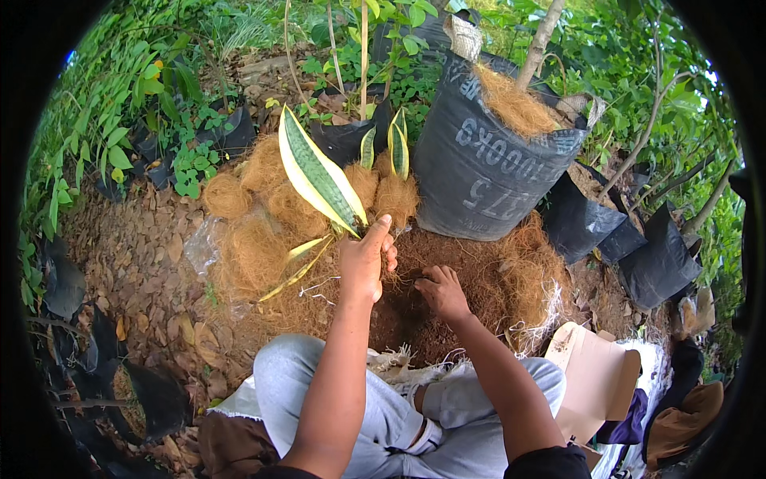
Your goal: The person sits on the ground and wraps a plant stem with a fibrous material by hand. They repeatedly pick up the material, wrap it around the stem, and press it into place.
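Observation:
My left hand (366, 254) grips the base of a variegated snake plant (317, 170), its broad green leaf edged in yellow and pointing up and away. Thinner yellow leaves (296, 272) hang down on its left. Over a heap of dark brown soil (425, 311), my right hand (444, 293) is lowered with its fingers curled at thin roots or fibres; whether it pinches anything is hard to see. Behind the hands stand two small snake plants (398, 146) with coconut-fibre balls (396, 197) around their bases.
A large printed black grow bag (491, 161) holding a tree trunk stands beyond the soil. Coconut-fibre balls (251, 248) lie left, loose fibre (532, 269) right. Black planting bags (658, 257) line the right side. An opened cardboard box (589, 377) rests beside my knee.

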A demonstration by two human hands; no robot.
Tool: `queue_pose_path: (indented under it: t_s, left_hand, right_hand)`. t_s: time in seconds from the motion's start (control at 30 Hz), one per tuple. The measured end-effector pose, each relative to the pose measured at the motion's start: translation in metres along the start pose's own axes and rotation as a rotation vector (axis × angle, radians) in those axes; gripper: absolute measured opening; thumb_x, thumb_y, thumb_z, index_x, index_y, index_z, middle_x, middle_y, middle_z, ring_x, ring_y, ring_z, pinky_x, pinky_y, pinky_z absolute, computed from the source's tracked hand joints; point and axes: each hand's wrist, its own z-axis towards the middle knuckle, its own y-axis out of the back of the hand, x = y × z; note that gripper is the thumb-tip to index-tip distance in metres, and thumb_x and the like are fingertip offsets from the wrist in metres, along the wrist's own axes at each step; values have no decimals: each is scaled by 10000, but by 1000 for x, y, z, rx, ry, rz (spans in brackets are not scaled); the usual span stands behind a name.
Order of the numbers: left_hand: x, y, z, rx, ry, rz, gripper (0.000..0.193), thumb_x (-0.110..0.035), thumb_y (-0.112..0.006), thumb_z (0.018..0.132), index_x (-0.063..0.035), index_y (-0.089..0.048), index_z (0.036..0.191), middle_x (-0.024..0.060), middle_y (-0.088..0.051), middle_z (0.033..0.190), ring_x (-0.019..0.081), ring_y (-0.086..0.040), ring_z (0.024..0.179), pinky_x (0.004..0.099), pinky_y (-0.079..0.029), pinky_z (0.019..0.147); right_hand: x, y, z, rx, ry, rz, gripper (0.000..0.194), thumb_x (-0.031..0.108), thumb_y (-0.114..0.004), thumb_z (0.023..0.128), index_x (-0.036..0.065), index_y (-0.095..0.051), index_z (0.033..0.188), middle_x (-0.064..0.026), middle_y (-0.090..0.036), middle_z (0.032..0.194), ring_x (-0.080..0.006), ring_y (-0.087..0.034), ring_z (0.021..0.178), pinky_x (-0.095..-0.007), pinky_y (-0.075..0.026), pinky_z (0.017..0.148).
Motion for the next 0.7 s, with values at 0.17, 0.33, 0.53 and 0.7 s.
queue_pose_path:
  t_s: [0.17,0.33,0.53,0.7]
  left_hand:
    - [0,1,-1,13,-16,-25,261,-266,-739,953,-97,-570,848,-12,-488,632,119,-488,512,284,-371,458]
    - [-1,4,-1,-14,-3,-79,262,-234,-726,961,-64,-584,822,5,-502,615,129,-503,483,286,-377,416]
    - [0,8,1,6,-9,-51,228,-260,-731,959,-104,-584,881,-29,-484,627,108,-479,519,277,-368,462]
    - [2,9,1,16,-13,-60,227,-252,-728,960,-102,-586,865,-25,-491,627,110,-479,514,278,-366,457]
  right_hand:
    - [-64,29,-30,-99,-181,-72,246,244,-582,1017,60,-715,1111,-149,-699,1058,-345,-633,1070,-492,-425,969]
    - [-120,69,-81,115,-832,-310,306,271,-575,993,118,-689,1232,-175,-593,1382,-357,-545,1281,-559,-410,1068]
    - [-52,57,-62,-24,-547,-499,434,365,-541,1042,113,-580,1394,-157,-474,1458,-315,-424,1387,-517,-373,1137]
    - [15,21,-41,218,-29,-200,455,433,-597,999,107,-615,1316,-107,-638,1200,-302,-614,1153,-450,-474,1008]
